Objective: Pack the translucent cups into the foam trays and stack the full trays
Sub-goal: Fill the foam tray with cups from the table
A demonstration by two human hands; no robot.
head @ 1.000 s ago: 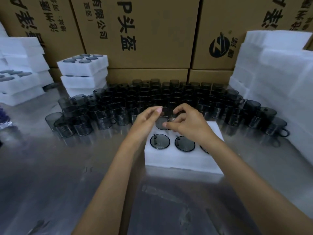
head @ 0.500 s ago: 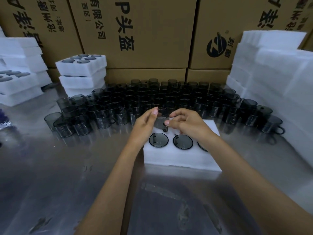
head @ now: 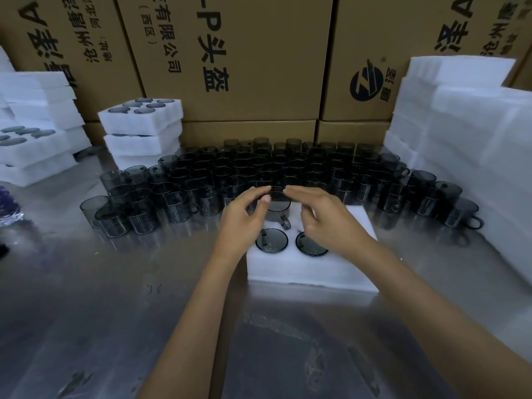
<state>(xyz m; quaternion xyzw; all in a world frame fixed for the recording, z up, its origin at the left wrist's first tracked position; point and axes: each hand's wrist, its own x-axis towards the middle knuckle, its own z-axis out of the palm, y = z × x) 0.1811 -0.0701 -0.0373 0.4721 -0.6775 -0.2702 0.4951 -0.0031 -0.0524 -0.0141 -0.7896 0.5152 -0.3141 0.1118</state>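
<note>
A white foam tray (head: 305,270) lies on the steel table in front of me. Two dark translucent cups (head: 271,240) (head: 312,244) sit sunk in its near holes. A third cup (head: 277,208) stands half-sunk in the back left hole, its handle toward me. My left hand (head: 244,218) arches over this cup's left side, thumb tip and forefinger on its rim. My right hand (head: 331,221) hovers at the cup's right with fingers spread, covering the tray's back right part. Behind the tray stands a wide crowd of loose cups (head: 259,168).
Stacks of filled foam trays stand at the back left (head: 141,119) and far left (head: 31,142). A tall pile of empty foam trays (head: 460,125) fills the right side. Cardboard boxes (head: 244,53) wall off the back. A bluish object (head: 8,208) lies at the left edge.
The cup that both hands held above the tray now stands in the back left hole. My hands have spread apart around it, and the right hand has let go.
</note>
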